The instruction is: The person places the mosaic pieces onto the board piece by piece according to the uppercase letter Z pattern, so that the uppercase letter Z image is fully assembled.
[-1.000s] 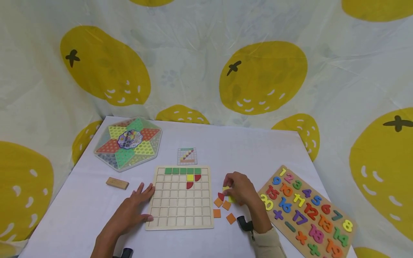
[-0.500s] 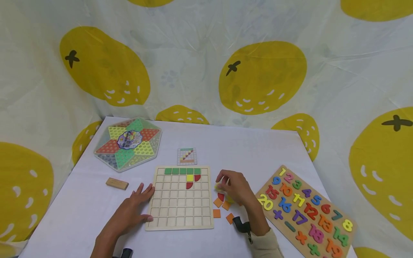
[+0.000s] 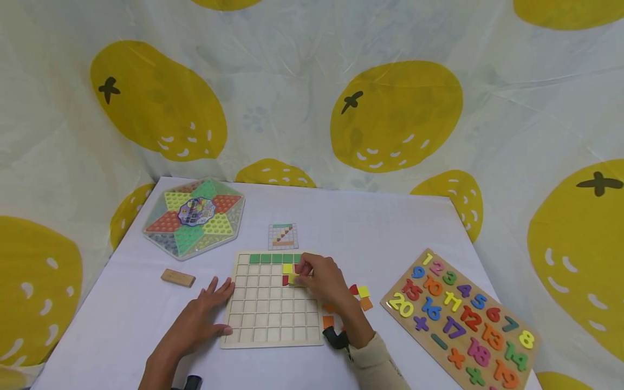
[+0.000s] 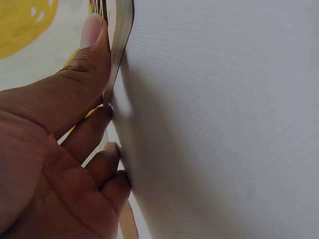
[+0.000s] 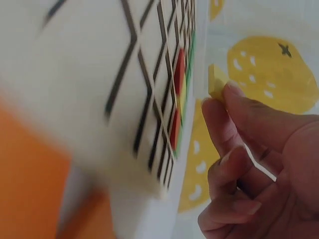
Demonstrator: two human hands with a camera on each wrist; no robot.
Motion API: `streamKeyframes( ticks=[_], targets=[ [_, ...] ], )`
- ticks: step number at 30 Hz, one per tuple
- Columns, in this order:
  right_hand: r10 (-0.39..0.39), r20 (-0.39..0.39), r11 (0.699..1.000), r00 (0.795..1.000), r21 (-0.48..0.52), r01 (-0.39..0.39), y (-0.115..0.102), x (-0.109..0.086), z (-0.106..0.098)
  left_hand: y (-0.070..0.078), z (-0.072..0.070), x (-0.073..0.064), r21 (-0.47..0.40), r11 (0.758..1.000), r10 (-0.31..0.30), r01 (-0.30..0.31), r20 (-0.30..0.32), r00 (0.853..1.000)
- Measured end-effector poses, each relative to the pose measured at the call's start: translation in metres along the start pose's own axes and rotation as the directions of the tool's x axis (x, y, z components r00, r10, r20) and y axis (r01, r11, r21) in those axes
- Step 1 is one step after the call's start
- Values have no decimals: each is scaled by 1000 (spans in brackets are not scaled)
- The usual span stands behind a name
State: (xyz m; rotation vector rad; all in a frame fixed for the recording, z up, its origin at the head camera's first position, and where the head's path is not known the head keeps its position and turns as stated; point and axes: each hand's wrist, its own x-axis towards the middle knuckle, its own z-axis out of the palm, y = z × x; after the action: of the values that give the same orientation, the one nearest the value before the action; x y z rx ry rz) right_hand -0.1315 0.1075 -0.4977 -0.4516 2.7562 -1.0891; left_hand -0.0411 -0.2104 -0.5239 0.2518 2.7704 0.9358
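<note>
A square wooden grid board lies flat on the white table. Along its far row sits a run of green tiles, with a yellow square tile below them and a red tile partly covered. My left hand rests spread at the board's left side, the thumb on its near left corner. Over the upper right of the board, my right hand pinches a small yellow tile between thumb and index finger. That hand hides part of the grid and most of another red tile.
Loose orange tiles, a red piece and a yellow piece lie right of the board. Behind it is a pattern card. Around stand a wooden block, a hexagonal star-patterned game board and a number puzzle.
My right hand has picked up a yellow tile from the loose pieces and carried it left over the board. The left hand has stayed in place.
</note>
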Motion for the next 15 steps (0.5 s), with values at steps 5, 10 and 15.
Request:
streamKeyframes(
  ticks=[5,10,15],
  targets=[
    [18,13,1000,1000,-17,-18,-10,12,16,-1,1,1,12,1000,-4,4,10,1000],
    [32,33,998,999,-59,-30,-14,23,27,-1,1,1,15,1000,-8,8,12,1000],
    [61,67,994,996,-99,-54,-20,29,34,0,1,1,15,1000,-21,21,17,1000]
  ],
)
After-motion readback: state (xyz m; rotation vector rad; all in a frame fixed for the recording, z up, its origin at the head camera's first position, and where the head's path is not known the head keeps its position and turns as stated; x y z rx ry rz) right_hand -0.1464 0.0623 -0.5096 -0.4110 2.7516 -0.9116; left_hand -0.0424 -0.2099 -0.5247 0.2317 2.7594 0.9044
